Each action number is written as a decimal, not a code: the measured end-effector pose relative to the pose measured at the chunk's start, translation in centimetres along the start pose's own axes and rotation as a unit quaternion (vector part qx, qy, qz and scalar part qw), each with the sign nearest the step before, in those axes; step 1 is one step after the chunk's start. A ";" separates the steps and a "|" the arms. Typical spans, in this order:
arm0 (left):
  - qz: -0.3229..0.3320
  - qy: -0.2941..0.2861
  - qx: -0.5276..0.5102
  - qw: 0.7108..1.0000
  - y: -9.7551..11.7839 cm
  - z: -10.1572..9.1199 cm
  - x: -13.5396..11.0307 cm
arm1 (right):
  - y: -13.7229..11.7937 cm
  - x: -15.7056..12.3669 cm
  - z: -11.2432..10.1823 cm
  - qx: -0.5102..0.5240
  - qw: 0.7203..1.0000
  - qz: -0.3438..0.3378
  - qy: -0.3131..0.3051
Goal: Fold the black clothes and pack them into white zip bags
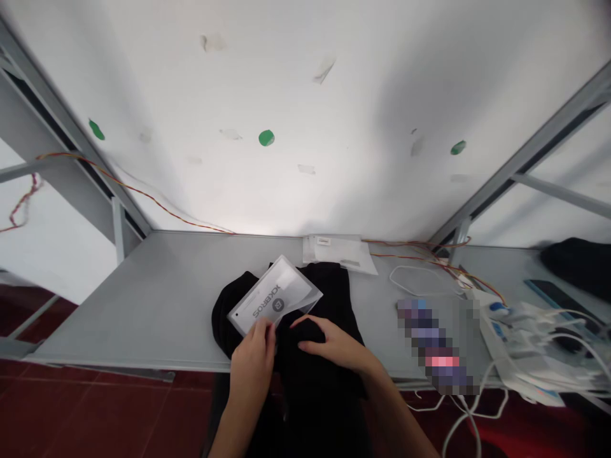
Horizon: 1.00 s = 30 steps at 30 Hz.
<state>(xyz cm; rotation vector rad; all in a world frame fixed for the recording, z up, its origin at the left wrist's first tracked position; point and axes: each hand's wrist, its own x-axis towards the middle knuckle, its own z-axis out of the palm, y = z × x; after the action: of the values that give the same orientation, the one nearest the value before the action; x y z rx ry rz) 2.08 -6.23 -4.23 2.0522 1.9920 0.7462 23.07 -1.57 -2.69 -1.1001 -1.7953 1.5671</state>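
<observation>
A frosted plastic bag (289, 283) with dark printed lettering and a round logo lies slanted on top of black clothing (334, 286) at the front of the grey shelf. My left hand (254, 353) pinches the bag's lower edge, fingers pressed together. Beside it, my right hand (334, 343) curls its thumb and fingers around a bunch of the black fabric. The garment's kind cannot be made out, and its lower part merges with dark material hanging at the shelf edge.
Behind the clothing lies another clear packet (340, 251) with a small label. To the right are a blurred-out phone-like object (436, 346), white cables (470, 413) and a cluttered white power strip (515, 331). Twisted red-yellow wire (157, 200) runs along the back wall.
</observation>
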 end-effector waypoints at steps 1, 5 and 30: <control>0.009 -0.001 0.003 1.000 0.1 -0.1 -0.1 | -0.1 0.1 0.1 0.011 1.000 -0.001 0.000; 0.058 -0.004 0.032 0.998 0.5 -0.6 -0.4 | 0.2 0.7 0.5 0.111 0.990 0.008 0.086; 0.264 0.076 0.014 0.961 1.5 -0.1 0.7 | 0.1 5.0 4.5 0.278 0.953 -0.032 0.120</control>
<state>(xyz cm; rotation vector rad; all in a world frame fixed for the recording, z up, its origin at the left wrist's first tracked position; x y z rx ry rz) 3.35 -5.68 -3.31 2.6528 1.5217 0.9955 16.74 0.04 -4.34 -0.8953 -1.1162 1.6703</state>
